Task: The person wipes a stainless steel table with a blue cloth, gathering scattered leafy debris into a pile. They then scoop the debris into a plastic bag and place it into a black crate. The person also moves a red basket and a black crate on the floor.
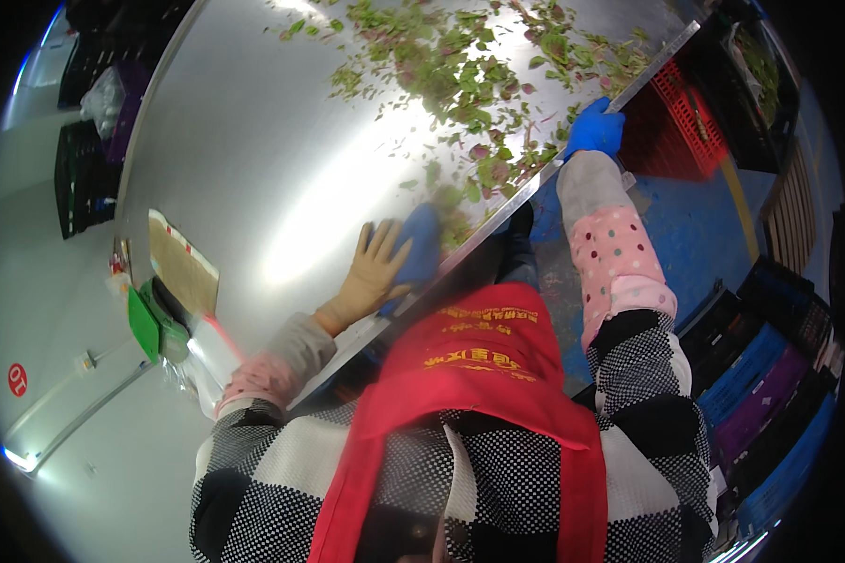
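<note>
My left hand [366,278], in a tan glove, is low over the metal table [225,134] near its front edge, fingers spread. A blurred blue object [421,236] lies under and beside its fingers and thumb; whether the hand grips it is hidden. Further along the same edge, my right hand [597,130], in a blue glove, is closed around the raised metal rim [535,181]. Loose green and purple leaves [458,77] are scattered over the tabletop, some against the rim between my hands.
A tan board or flattened sheet [183,264] lies at the table's left end, near a green container [156,320]. Beyond the rim on the right stand a red plastic crate [683,123] and a black crate holding greens [760,84]. Stacked crates [753,415] stand at lower right.
</note>
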Demonstrator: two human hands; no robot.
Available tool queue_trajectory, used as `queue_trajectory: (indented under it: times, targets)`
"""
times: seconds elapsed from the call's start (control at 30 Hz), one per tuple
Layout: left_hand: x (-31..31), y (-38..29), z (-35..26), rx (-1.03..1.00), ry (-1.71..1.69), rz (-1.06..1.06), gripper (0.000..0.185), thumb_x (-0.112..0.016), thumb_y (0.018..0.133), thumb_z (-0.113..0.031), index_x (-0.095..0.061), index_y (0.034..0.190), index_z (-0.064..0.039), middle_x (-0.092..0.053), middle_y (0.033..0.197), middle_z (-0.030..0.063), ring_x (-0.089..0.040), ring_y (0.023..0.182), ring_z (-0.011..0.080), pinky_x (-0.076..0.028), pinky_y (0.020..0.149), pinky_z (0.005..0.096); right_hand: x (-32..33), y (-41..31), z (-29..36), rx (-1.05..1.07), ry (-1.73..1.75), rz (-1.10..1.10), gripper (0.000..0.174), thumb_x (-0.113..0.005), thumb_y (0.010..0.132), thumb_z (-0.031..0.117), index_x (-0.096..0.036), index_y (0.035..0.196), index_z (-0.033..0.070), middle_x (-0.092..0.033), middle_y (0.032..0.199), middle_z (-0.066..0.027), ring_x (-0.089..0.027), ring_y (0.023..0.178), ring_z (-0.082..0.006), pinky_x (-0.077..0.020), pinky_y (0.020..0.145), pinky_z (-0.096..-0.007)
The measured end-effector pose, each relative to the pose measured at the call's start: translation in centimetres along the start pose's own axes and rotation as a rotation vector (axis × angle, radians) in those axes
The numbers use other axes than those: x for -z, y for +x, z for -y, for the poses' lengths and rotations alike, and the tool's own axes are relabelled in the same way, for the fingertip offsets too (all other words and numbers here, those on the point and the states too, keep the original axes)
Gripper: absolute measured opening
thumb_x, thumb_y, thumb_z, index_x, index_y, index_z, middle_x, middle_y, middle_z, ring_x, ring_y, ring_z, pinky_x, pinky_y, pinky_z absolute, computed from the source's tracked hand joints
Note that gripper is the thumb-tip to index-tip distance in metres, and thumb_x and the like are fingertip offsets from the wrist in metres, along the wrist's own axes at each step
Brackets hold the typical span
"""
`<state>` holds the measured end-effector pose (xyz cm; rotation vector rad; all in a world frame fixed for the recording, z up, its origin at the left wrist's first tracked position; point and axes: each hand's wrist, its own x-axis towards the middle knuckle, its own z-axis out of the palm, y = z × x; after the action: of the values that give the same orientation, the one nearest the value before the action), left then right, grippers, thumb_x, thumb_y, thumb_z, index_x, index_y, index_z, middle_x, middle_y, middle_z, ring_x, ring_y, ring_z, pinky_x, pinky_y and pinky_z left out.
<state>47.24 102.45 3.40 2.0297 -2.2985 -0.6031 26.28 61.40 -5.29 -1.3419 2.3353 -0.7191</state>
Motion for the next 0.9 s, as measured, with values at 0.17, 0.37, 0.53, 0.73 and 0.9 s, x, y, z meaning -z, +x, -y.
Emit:
queue_trajectory:
  times: [0.17,0.37,0.53,0.73,0.9]
  targets:
    - [0.5,12.6,-2.1,0.014,-0.046,-0.235,0.098,-0.086,0.073,-0.043,-0.043,0.15,0.001,-0.035,0.159,0.0294,-0.031,0.148,0.0483,-0.021,0.122,0.0656,-0.4,0.0,-0.5,0.023,0.019,-0.029,0.045,-0.058,0.1,0.042,-0.063,0.102,-0.003,-0.071,0.093,-0.028,-0.071,0.084,-0.0456,-0.0557,0.07,-0.054]
    - [3.4,30.9,-2.9,-0.102,0.12,-0.487,0.064,-0.082,0.076,-0.026,-0.061,0.136,-0.016,-0.048,0.154,0.0064,-0.042,0.145,0.033,-0.027,0.121,0.0636,-0.2,-0.7,-0.3,0.09,0.032,-0.082,0.041,-0.058,0.101,0.037,-0.062,0.107,-0.004,-0.07,0.096,-0.027,-0.068,0.083,-0.0468,-0.054,0.07,-0.0544]
    - [10.7,40.3,1.8,0.005,-0.055,-0.821,0.035,-0.072,0.087,-0.021,-0.067,0.119,-0.008,-0.066,0.129,0.0116,-0.06,0.12,0.0324,-0.047,0.104,0.048,1.2,-1.5,0.7,0.085,0.196,-0.006,0.04,-0.057,0.102,0.032,-0.061,0.118,-0.005,-0.067,0.106,-0.03,-0.067,0.095,-0.048,-0.0548,0.08,-0.053]
    - [20.3,33.7,10.2,0.251,-0.992,-0.865,0.033,-0.062,0.105,-0.029,-0.062,0.124,-0.002,-0.07,0.109,0.0098,-0.066,0.099,0.0212,-0.053,0.089,0.0336,0.1,-1.2,-0.3,0.059,0.201,0.036,0.042,-0.056,0.104,0.034,-0.06,0.116,-0.006,-0.067,0.102,-0.0294,-0.067,0.091,-0.0473,-0.0545,0.078,-0.053]
    - [21.9,27.4,13.6,0.488,-0.956,-0.986,0.051,-0.071,0.099,-0.044,-0.063,0.129,-0.004,-0.073,0.114,0.0146,-0.068,0.102,0.0301,-0.051,0.095,0.0393,-1.1,-0.8,-1.4,0.072,0.224,0.113,0.05,-0.053,0.106,0.035,-0.053,0.124,-0.012,-0.063,0.113,-0.0356,-0.065,0.101,-0.0496,-0.0533,0.086,-0.0533]
